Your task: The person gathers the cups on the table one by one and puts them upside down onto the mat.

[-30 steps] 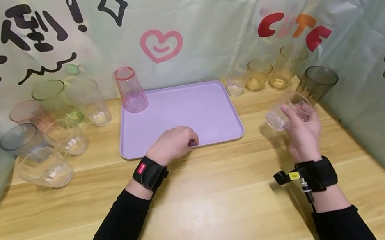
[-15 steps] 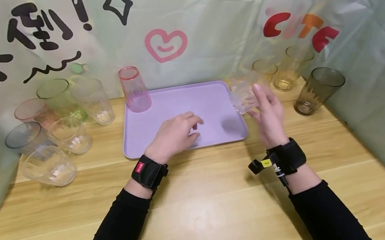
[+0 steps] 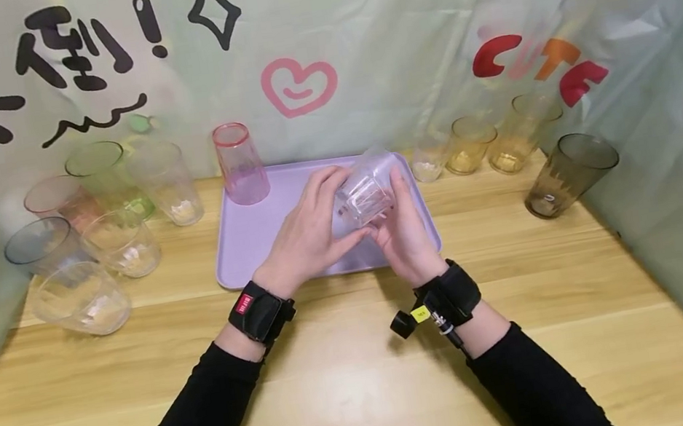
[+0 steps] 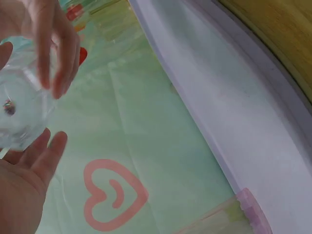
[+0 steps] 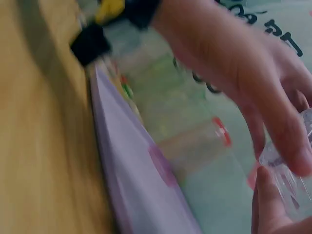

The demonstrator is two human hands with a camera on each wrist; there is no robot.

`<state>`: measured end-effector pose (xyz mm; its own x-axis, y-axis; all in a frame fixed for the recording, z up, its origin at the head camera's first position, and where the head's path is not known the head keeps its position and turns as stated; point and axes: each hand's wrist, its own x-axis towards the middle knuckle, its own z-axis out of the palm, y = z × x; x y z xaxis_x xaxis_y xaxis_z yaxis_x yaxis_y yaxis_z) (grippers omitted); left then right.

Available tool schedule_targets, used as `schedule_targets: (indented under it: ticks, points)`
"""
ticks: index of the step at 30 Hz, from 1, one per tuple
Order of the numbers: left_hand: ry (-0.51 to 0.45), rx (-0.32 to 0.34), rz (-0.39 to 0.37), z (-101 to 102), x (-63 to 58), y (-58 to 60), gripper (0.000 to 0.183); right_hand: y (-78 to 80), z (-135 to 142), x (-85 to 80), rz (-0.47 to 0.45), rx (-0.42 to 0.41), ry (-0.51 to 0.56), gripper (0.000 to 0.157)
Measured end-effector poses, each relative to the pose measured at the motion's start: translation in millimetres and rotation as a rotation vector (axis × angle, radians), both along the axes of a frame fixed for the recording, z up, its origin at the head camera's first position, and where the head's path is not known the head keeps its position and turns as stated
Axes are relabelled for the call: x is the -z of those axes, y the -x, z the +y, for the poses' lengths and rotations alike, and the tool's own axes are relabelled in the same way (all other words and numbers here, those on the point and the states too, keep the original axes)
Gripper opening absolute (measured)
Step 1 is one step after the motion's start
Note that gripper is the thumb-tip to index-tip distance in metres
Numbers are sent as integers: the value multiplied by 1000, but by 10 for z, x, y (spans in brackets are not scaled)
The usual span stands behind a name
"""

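A clear faceted glass (image 3: 364, 195) is held tilted above the purple tray (image 3: 237, 265), its base toward the left. My right hand (image 3: 407, 236) grips it from the right side, with the thumb along its wall. My left hand (image 3: 302, 237) is round the base end, fingers on the far side and thumb on the near side. In the left wrist view the glass (image 4: 22, 92) shows its base with a small dark spot, between the two hands. In the right wrist view the left hand's fingers (image 5: 287, 141) overlap the glass.
A pink glass (image 3: 243, 172) stands at the tray's back left corner. Several glasses, including a green glass (image 3: 101, 179) and a blue-grey glass (image 3: 45, 246), stand at left. At right are amber glasses (image 3: 469, 146), a small clear glass (image 3: 428, 159) and a dark glass (image 3: 567, 172).
My right hand has carried the clear glass leftward from beside the dark glass to over the tray. My left hand has opened from a curl and reached round the glass's base.
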<state>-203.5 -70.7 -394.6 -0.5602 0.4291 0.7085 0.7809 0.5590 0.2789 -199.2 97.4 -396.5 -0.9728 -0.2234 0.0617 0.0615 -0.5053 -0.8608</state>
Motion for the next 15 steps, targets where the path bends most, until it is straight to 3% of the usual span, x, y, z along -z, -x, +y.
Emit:
schedule_targets:
  ticks: [3, 7, 12, 15]
  points:
    - [-3, 31, -1, 13, 25, 0, 84, -25, -51, 47, -56, -76, 59, 64]
    - [-7, 52, 17, 16, 23, 15, 78, -19, -64, 61, -88, -100, 85, 68]
    - [-5, 67, 33, -9, 9, 21, 74, 3, -50, 78, -74, -103, 103, 63]
    - [1, 50, 45, -33, 9, 18, 74, 7, -39, 86, -41, -96, 59, 58]
